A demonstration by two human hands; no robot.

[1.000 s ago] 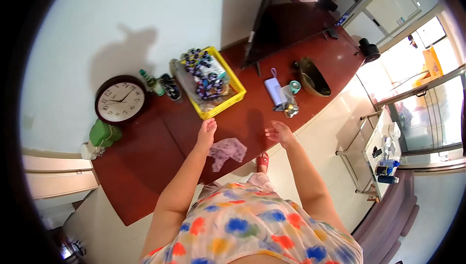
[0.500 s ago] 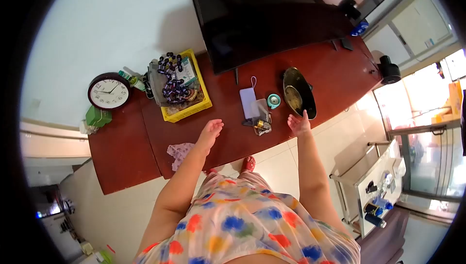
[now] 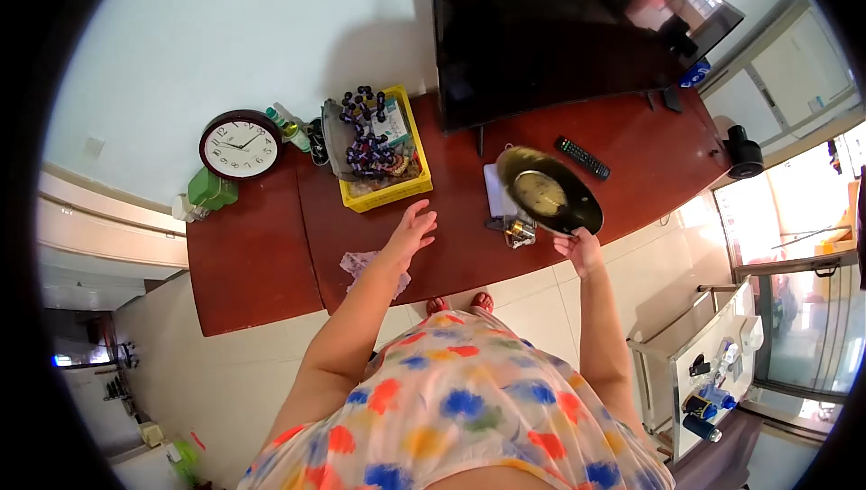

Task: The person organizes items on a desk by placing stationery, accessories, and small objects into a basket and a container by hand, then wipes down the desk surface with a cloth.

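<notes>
My right hand (image 3: 582, 248) grips the near rim of a dark oval tray (image 3: 577, 206) with a worn, gold-toned middle. The tray is tilted and raised over the table, its far end blurred. Under its left side, a pale lavender slab with a strap (image 3: 493, 187) is partly covered. Beside that, a small clear box (image 3: 520, 234) holds what look like batteries. My left hand (image 3: 412, 236) hovers over the table with its fingers apart and nothing in them. Below it lies a pink patterned cloth (image 3: 355, 263), partly hidden by my forearm.
A yellow basket (image 3: 390, 198) full of odds and ends stands left of centre. Further left are a round clock (image 3: 240, 146) and a green box (image 3: 211, 189). A large television (image 3: 577, 39) stands along the back, with a black remote (image 3: 584, 157) before it.
My right hand has taken hold of the tray and swung it up leftward, uncovering the remote and hiding the round teal thing. My left hand stays open. The view has shifted left.
</notes>
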